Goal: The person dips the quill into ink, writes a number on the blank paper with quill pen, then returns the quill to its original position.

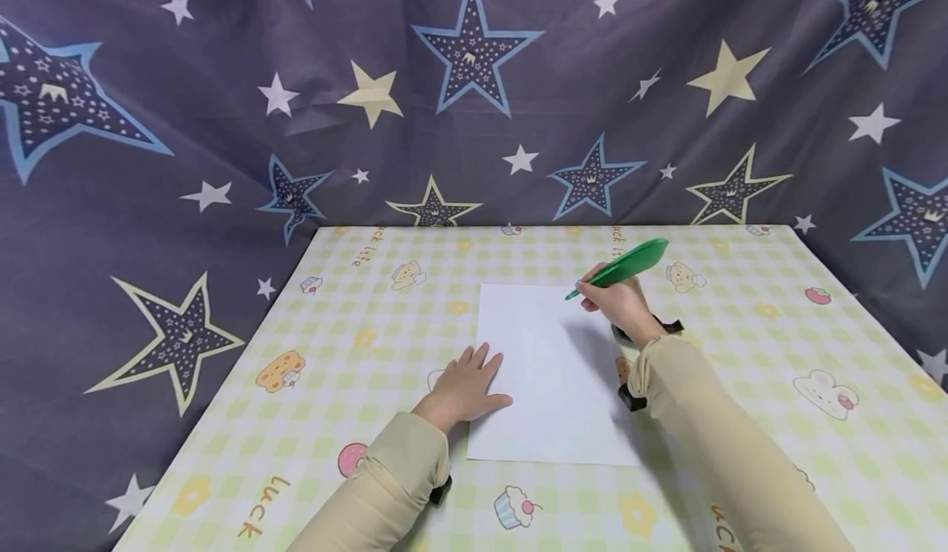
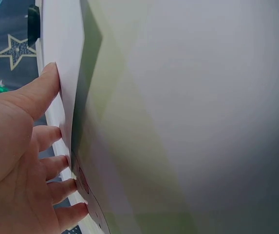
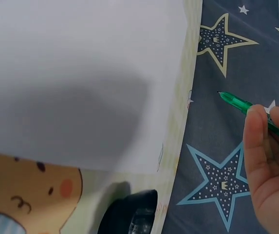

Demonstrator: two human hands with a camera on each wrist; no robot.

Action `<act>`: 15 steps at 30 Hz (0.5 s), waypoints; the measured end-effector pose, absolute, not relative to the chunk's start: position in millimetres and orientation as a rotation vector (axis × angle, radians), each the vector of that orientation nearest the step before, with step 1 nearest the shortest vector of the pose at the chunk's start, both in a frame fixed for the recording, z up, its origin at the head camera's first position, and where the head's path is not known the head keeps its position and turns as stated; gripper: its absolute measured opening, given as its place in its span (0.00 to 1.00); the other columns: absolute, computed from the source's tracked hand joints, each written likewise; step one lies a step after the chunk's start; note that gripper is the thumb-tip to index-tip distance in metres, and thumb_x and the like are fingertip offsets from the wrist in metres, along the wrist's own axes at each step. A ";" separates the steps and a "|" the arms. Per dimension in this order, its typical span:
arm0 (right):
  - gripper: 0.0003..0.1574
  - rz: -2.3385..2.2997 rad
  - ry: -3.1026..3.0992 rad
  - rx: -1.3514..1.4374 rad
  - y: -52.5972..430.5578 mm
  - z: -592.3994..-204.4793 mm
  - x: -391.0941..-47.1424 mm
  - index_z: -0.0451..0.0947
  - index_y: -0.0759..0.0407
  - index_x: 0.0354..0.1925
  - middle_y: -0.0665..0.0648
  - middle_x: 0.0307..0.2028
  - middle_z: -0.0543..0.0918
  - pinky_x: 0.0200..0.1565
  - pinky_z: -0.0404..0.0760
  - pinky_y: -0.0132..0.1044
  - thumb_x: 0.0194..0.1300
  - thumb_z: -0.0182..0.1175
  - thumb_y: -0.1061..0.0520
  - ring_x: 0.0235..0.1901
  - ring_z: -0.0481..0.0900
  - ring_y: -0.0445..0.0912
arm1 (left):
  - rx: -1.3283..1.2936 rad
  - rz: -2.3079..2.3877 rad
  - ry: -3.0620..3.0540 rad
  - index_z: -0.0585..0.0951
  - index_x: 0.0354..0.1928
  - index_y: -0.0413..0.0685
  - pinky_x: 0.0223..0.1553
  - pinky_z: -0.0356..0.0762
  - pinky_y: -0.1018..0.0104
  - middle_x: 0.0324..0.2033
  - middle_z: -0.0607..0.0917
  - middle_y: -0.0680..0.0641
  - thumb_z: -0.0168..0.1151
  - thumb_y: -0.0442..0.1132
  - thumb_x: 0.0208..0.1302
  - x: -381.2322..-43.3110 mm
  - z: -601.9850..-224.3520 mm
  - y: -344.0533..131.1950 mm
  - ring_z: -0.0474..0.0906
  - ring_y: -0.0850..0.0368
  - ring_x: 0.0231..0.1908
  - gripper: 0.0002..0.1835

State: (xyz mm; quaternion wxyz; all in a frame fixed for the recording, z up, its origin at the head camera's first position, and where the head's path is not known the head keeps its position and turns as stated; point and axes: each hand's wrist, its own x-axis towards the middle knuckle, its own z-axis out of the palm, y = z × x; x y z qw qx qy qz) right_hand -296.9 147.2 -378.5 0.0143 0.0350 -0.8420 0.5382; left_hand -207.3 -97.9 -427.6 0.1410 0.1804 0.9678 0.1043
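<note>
A sheet of white paper (image 1: 544, 387) lies on the table, with no marks that I can make out. My left hand (image 1: 467, 387) rests on its left edge, fingers spread and straight; the left wrist view shows the thumb and fingertips (image 2: 51, 80) along that edge. Above the paper's upper right corner, my right hand (image 1: 618, 301) pinches a green feather-shaped pen (image 1: 629, 264) between thumb and fingers. Its tip points down and left, and in the right wrist view the pen (image 3: 234, 101) has its tip apart from the paper.
A checked tablecloth (image 1: 400, 322) with cartoon prints covers the table. Behind it hangs a dark curtain (image 1: 518, 83) printed with stars. A black strap (image 1: 670, 326) and a black block (image 1: 632, 398) show beside my right wrist, and another black piece (image 1: 440, 490) by my left.
</note>
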 end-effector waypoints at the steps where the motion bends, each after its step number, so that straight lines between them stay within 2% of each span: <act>1: 0.09 1.680 -2.621 0.108 145.9 -378.9 -297.1 0.75 0.70 0.37 0.65 0.27 0.82 0.31 0.82 0.40 0.62 0.59 0.62 0.23 0.82 0.48 | 0.522 0.301 2.796 0.58 0.69 0.45 0.63 0.49 0.46 0.68 0.53 0.39 0.53 0.57 0.63 -207.1 -427.3 -97.9 0.45 0.41 0.67 0.38; 5: 0.08 1.718 -2.624 0.095 139.5 -380.0 -297.4 0.75 0.69 0.37 0.71 0.33 0.81 0.34 0.81 0.42 0.62 0.58 0.62 0.25 0.82 0.49 | 0.517 0.298 2.798 0.58 0.69 0.46 0.63 0.48 0.46 0.68 0.52 0.40 0.53 0.58 0.63 -206.8 -426.4 -98.2 0.45 0.41 0.67 0.38; 9: 0.08 1.724 -2.634 0.104 134.1 -382.3 -297.0 0.74 0.68 0.37 0.69 0.31 0.81 0.36 0.81 0.45 0.61 0.58 0.62 0.27 0.82 0.52 | 0.513 0.299 2.796 0.58 0.69 0.46 0.63 0.48 0.46 0.68 0.52 0.40 0.53 0.58 0.63 -207.5 -426.9 -98.6 0.45 0.41 0.67 0.38; 11: 0.07 1.691 -2.642 0.127 132.1 -383.9 -297.4 0.75 0.68 0.36 0.66 0.28 0.82 0.35 0.81 0.44 0.61 0.58 0.63 0.25 0.82 0.48 | 0.514 0.292 2.799 0.58 0.69 0.46 0.63 0.49 0.46 0.68 0.53 0.40 0.53 0.58 0.63 -207.8 -427.5 -98.7 0.45 0.41 0.67 0.38; 15: 0.07 1.643 -2.646 0.161 128.8 -386.9 -297.6 0.75 0.68 0.35 0.67 0.27 0.82 0.33 0.82 0.42 0.60 0.59 0.63 0.20 0.80 0.41 | 0.515 0.268 2.804 0.58 0.70 0.46 0.63 0.49 0.47 0.69 0.53 0.40 0.52 0.59 0.63 -208.1 -428.5 -98.4 0.45 0.41 0.67 0.39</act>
